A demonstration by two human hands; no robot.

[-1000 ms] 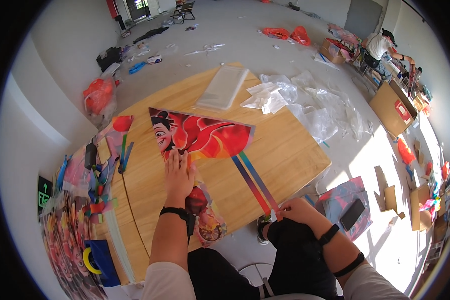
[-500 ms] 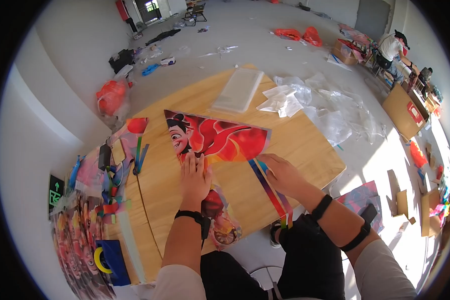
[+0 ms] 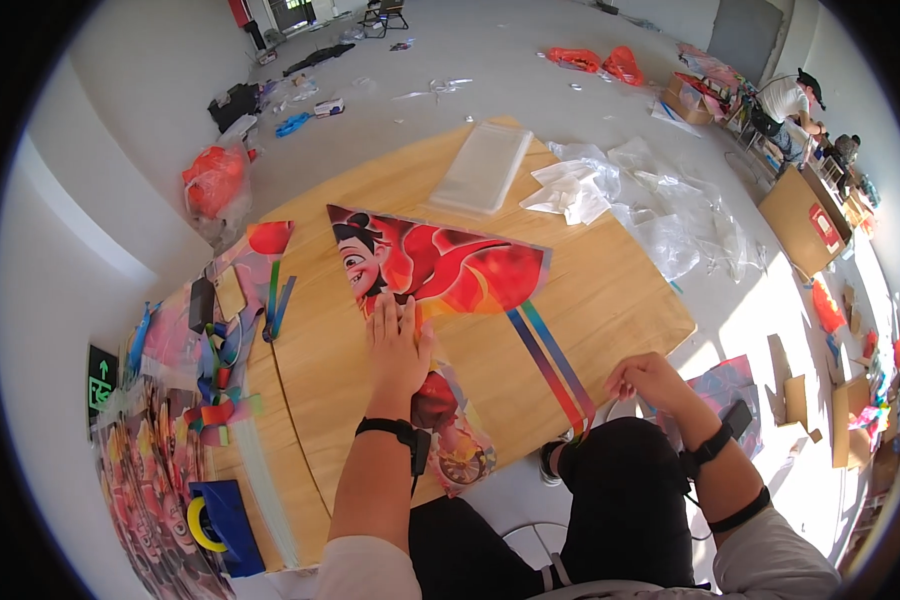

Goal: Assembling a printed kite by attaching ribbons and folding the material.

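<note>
A folded, red printed kite [image 3: 460, 262] with a cartoon character lies on the wooden table. My left hand [image 3: 398, 345] rests flat on its lower left part, fingers stretched and close together. Below that hand, a narrower printed section [image 3: 455, 425] hangs toward the near table edge. Two rainbow ribbons [image 3: 553, 362] run from the kite's right underside down over the near edge, side by side. My right hand [image 3: 655, 383] hovers at the near right table edge, right of the ribbon ends and apart from them. Its fingers are curled together, and I see nothing in them.
The wooden table [image 3: 630, 300] also bears a clear plastic packet [image 3: 483, 168] and crumpled white wrapping [image 3: 570, 190]. At left are more prints [image 3: 150, 470], coiled ribbons [image 3: 220, 360] and a yellow tape roll [image 3: 202, 522]. Another person [image 3: 788, 110] works beside cardboard boxes at far right.
My right hand has moved from the top of the ribbons down and right, off them. The left hand stays on the kite. The view has shifted slightly.
</note>
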